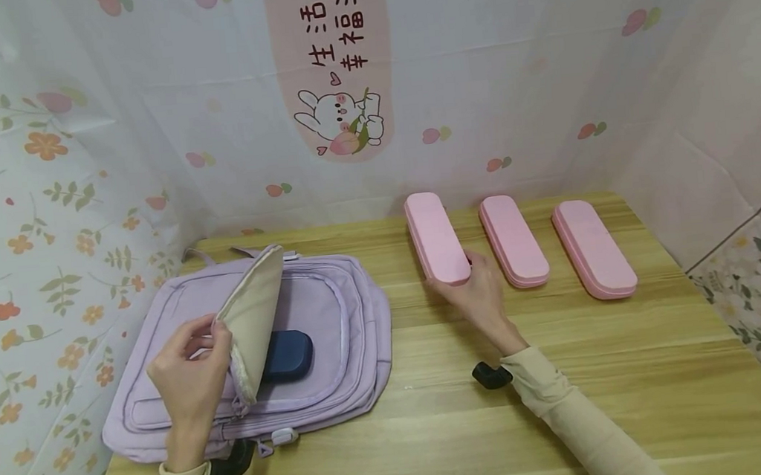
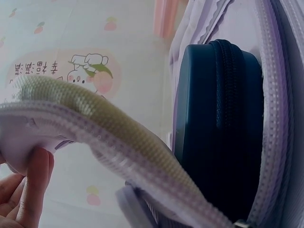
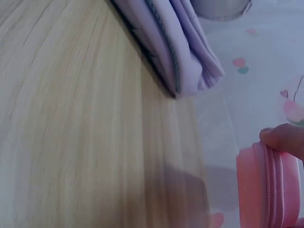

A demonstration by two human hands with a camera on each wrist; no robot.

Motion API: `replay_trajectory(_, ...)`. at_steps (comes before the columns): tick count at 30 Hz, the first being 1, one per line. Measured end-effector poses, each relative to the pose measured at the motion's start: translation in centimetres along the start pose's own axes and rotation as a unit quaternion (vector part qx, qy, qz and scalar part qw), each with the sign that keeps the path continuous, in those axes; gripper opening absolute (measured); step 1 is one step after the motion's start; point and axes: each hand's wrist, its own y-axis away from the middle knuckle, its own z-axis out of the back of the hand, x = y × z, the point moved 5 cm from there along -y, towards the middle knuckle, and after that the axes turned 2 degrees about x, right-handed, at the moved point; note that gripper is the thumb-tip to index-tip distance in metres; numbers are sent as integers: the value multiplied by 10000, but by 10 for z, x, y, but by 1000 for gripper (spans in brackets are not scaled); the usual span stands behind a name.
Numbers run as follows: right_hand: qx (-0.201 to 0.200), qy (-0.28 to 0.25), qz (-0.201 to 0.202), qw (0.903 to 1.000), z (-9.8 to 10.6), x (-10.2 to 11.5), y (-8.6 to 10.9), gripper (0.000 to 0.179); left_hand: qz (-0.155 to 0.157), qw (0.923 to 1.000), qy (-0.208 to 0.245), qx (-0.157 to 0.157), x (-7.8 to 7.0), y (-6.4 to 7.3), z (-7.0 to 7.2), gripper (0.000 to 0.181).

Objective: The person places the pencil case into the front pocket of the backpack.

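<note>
While the pocket flap [image 1: 259,314] is up: the left hand [image 1: 192,368] pinches its edge between thumb and fingers, holding it away from the lilac backpack [image 1: 322,313], which lies flat on the wood-grain counter [image 1: 449,426].
Pocket mouth: a navy zippered case [image 1: 290,355] sits inside the backpack's front pocket, partly covered by the flap in the head view.
Pink zippered case [image 1: 437,240]: to the right of the backpack and apart from it, its near end gripped by the right hand [image 1: 482,296]; it appears raised, though the gap beneath is hard to judge.
Second pink case [image 1: 515,242]: on the counter, farther right of the backpack, touched by neither hand.
Third pink case [image 1: 596,249]: farthest right of the backpack, also lying untouched.
Step in hand: apparently picking up a pink case while the pocket is held spread.
Next move: seems to call for bringing that case leftward to the backpack and turning it to fit beside the navy one, with the flap held clear.
</note>
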Motion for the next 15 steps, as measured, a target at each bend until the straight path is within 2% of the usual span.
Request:
replay_trajectory(10, 176, -48, 205, 9996, -5, 25, 10, 86, -12, 10000, 7, -28, 3, 0, 1, 14)
replay_trajectory(15, 294, -98, 430, 9986, -9, 39, 19, 90, -1, 10000, 6, -48, 5, 1, 1, 14)
